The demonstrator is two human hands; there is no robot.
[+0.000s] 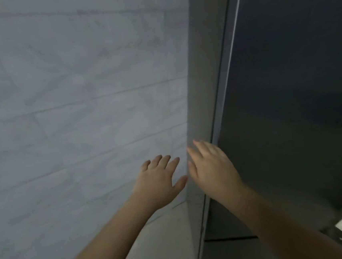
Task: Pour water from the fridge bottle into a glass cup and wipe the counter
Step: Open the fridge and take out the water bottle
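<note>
At the fridge point(286, 76) door's left edge, the right hand point(211, 171) and left hand point(158, 182) are held with fingers spread, gripping nothing. No bottle, cup or desk is seen; everything is judged still undone.

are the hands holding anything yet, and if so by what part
Nothing is held. The left hand is open in front of the tiled wall; the right hand reaches with straight fingers to the fridge door's left edge, no grip yet.

The fridge door point(286, 76) fills the right side, with the wall point(68, 87) to its left. The right hand point(211, 171) lies at the door's left edge; the left hand point(160, 180) is just beside it, before the wall.
</note>
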